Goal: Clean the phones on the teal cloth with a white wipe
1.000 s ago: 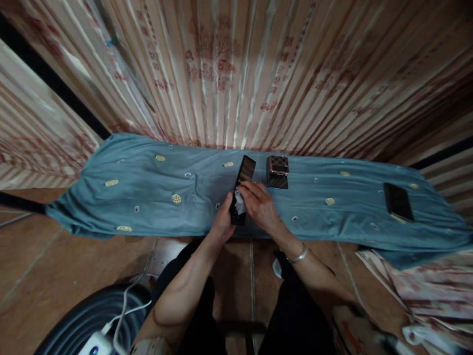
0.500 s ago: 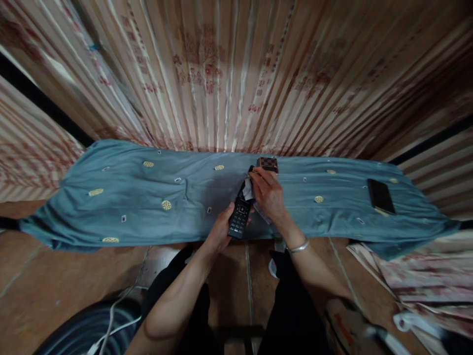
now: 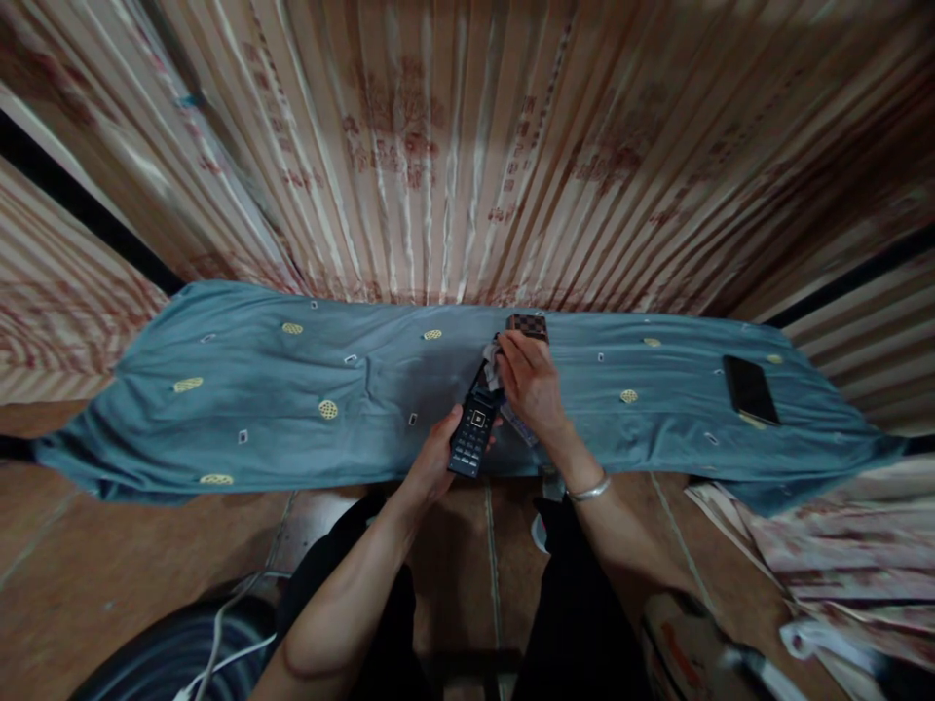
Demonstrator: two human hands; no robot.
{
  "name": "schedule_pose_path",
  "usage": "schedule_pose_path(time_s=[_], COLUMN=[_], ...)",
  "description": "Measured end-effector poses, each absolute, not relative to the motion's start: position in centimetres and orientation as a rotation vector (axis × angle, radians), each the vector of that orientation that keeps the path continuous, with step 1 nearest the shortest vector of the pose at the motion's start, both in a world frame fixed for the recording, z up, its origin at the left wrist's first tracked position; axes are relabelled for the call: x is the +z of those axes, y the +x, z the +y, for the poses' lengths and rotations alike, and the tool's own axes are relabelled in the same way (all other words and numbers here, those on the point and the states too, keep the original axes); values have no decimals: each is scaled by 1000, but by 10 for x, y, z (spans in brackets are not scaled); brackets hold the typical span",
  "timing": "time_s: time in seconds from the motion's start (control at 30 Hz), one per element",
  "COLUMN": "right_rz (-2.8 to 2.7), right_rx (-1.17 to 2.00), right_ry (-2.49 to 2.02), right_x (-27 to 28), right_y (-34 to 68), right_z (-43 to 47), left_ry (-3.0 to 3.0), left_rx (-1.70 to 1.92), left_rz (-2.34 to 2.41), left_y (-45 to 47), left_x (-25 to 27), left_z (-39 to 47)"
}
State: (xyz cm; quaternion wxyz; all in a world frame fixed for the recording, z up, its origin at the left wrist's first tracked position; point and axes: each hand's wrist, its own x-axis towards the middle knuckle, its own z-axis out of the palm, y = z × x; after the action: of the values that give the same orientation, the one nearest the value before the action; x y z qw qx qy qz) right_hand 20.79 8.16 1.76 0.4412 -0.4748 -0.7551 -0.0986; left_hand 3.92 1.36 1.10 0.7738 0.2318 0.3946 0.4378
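A black flip phone (image 3: 471,438) lies opened out over the front part of the blue cloth, its keypad facing up. My left hand (image 3: 439,450) is closed around the keypad half, thumb along the near left side. My right hand (image 3: 527,380) pinches a crumpled whitish tissue (image 3: 492,365) against the phone's upper half, which is mostly covered. Just beyond my right fingers sits a small brown checkered box (image 3: 527,325). Partly under my right hand, a clear packet with purplish marks (image 3: 520,426) rests on the cloth.
The blue patterned cloth (image 3: 380,380) covers a long narrow surface. A dark smartphone (image 3: 751,389) lies at its right. Pleated curtains (image 3: 438,146) hang close behind. Below left, white cables (image 3: 219,633) run over a dark ribbed round object (image 3: 168,652) on the tiled floor.
The tissue has shifted slightly up along the phone's upper half and bunched closer to my right fingers. My left hand keeps hold of the keypad half.
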Motion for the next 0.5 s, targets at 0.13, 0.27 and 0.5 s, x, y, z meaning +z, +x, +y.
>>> schedule_pose_path(time_s=[0.13, 0.27, 0.5], right_rz=[-1988, -2094, -2113], right_rx=[-238, -181, -220], right_ry=[-1100, -1067, -1021], right_x=[16, 10, 5], right_y=[188, 173, 176], right_z=[70, 60, 64], left_ry=[410, 336, 344], left_rx=[988, 1076, 1092], left_rz=[889, 879, 880], left_y=[35, 32, 29], left_x=[13, 14, 15], left_z=[18, 22, 23])
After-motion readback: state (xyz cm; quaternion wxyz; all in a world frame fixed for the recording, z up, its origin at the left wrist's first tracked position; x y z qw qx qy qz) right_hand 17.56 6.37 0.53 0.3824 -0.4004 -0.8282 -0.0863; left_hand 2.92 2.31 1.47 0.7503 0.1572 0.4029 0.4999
